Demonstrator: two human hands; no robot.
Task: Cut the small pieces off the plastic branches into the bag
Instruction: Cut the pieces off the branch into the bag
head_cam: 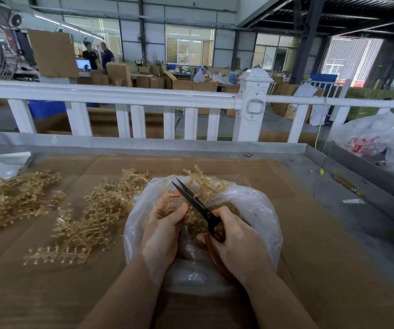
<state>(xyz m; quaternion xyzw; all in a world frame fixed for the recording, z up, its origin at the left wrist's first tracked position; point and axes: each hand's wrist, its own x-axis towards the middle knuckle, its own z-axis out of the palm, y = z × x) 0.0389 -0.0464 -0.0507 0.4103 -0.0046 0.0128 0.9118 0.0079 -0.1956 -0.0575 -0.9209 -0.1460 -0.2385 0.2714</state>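
A clear plastic bag (pixel 257 210) lies open on the cardboard-covered table, with amber plastic bits inside. My left hand (pixel 164 229) grips a translucent amber plastic branch (pixel 171 200) over the bag's mouth. My right hand (pixel 236 243) holds black-bladed scissors (pixel 196 203) by their red handles, blades slightly apart and pointing up-left beside the branch. More stripped branch stems (pixel 205 184) stick up at the bag's far side.
Piles of amber branches lie left of the bag (pixel 96 214) and at the far left (pixel 13 198). A metal table rim (pixel 191 146) and a white railing (pixel 120 96) stand behind. Crumpled plastic bags (pixel 376 138) sit at the right.
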